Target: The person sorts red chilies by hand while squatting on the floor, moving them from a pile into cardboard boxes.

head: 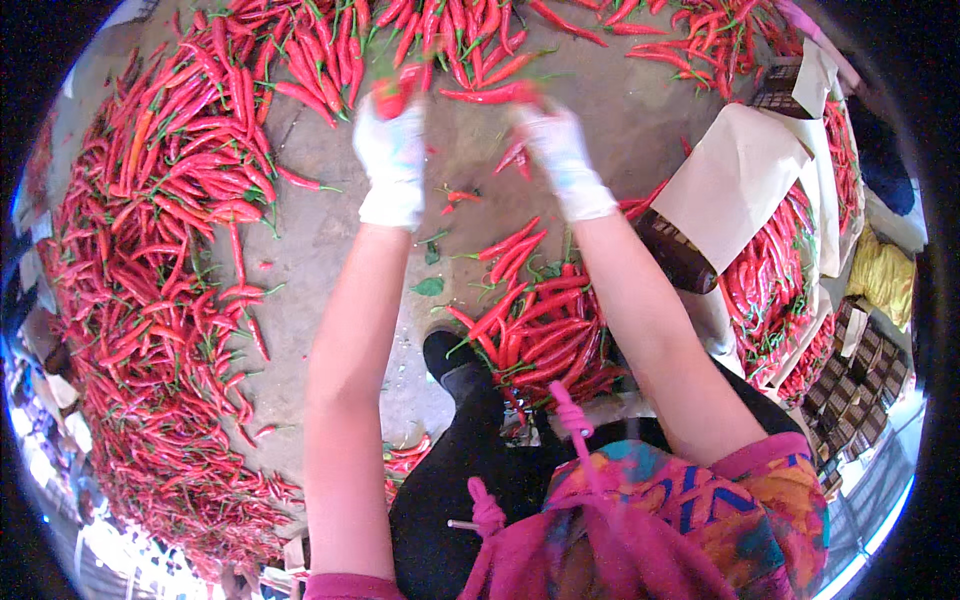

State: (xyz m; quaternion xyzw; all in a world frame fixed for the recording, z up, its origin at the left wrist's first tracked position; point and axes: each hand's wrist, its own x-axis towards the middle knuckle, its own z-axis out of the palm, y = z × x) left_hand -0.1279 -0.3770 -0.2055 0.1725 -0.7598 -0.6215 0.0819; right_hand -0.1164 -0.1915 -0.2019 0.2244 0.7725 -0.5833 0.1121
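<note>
My left hand (391,142), in a white knit glove, is closed around several red chili peppers (397,91) with green stems, blurred by motion. To its right, my right hand (553,146), gloved the same way, is blurred too; a long red chili pepper (491,94) lies at its fingertips, and whether the hand grips it I cannot tell. Beyond both hands spreads a row of red chilies (450,30) on the concrete floor (322,247). Nearer to me, between my right forearm and my shoe, sits a smaller pile of chilies (551,330).
A large heap of chilies (165,300) curves along the left. At the right stand baskets filled with chilies (769,277), one with a pale paper liner (739,176) folded over its rim. Stacked brown baskets (855,382) and a yellow sack (881,277) are farther right. My dark shoe (446,356) rests on the floor.
</note>
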